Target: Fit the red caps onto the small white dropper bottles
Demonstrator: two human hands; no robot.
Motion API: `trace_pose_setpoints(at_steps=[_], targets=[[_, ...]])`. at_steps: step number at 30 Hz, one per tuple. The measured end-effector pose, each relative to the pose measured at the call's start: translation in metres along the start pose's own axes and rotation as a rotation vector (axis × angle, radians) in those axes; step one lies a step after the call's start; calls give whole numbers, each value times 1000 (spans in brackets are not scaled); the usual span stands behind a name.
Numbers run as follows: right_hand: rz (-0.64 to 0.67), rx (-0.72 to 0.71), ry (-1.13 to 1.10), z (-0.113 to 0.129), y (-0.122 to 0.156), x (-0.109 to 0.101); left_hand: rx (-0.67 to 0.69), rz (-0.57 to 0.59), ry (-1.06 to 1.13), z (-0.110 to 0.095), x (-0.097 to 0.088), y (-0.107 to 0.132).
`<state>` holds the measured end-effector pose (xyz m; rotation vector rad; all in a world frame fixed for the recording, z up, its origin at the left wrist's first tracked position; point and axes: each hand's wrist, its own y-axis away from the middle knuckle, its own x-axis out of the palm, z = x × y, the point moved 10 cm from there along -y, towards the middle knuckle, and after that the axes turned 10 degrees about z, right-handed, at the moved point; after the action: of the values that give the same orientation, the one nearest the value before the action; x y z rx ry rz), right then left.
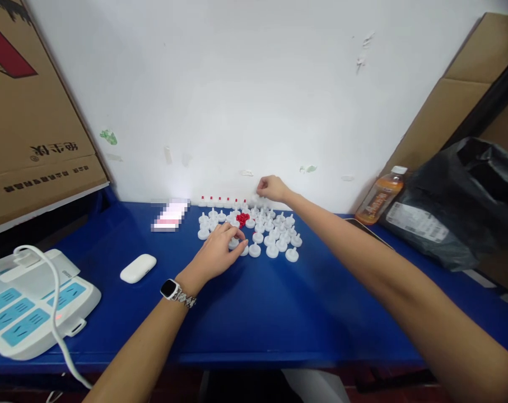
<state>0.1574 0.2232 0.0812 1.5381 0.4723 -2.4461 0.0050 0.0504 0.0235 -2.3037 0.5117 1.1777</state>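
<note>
On the blue table (254, 302) lies a cluster of several small white nozzle caps (274, 238) around a little heap of red tips (242, 218). My left hand (220, 252), with a watch on the wrist, rests at the cluster's near left side, fingers pinched on a white cap (234, 243). My right hand (273, 188) reaches to the far wall, fingers closed at the right end of a row of white caps with red tips (220, 200). What it holds is too small to name.
A white power strip with blue sockets (22, 305) and its cable sit at the left front. A white earbud case (138, 268) lies beside it. Cardboard boxes lean at both sides. An orange drink bottle (382, 195) and a black plastic bag (459, 201) stand at the right.
</note>
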Motion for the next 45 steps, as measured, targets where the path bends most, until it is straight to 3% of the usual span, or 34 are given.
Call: trace_pose_setpoints(at_steps=[4,10,14,22,27,34,38,45], targets=[[-153,-15,-5,1,2,-13,-3,5,-1,0,1,0],[-80,62,121,-7,-8,29,-10,7,10,3,2,2],[-34,73,130,-9,-16,41,-12,8,5,5,1,1],[94,52,162,-5,-23,35,2,1,3,2,-1,0],[32,47,183,-2,-17,30,-14,4,11,3,-2,1],[43,67,177,-3,-16,48,-17,-2,19,2,-2,2],[33,84,160,-4,-15,46,-11,-5,12,2,-3,1],[17,114,138,-13,10,45,14,-14,5,2,-3,0]])
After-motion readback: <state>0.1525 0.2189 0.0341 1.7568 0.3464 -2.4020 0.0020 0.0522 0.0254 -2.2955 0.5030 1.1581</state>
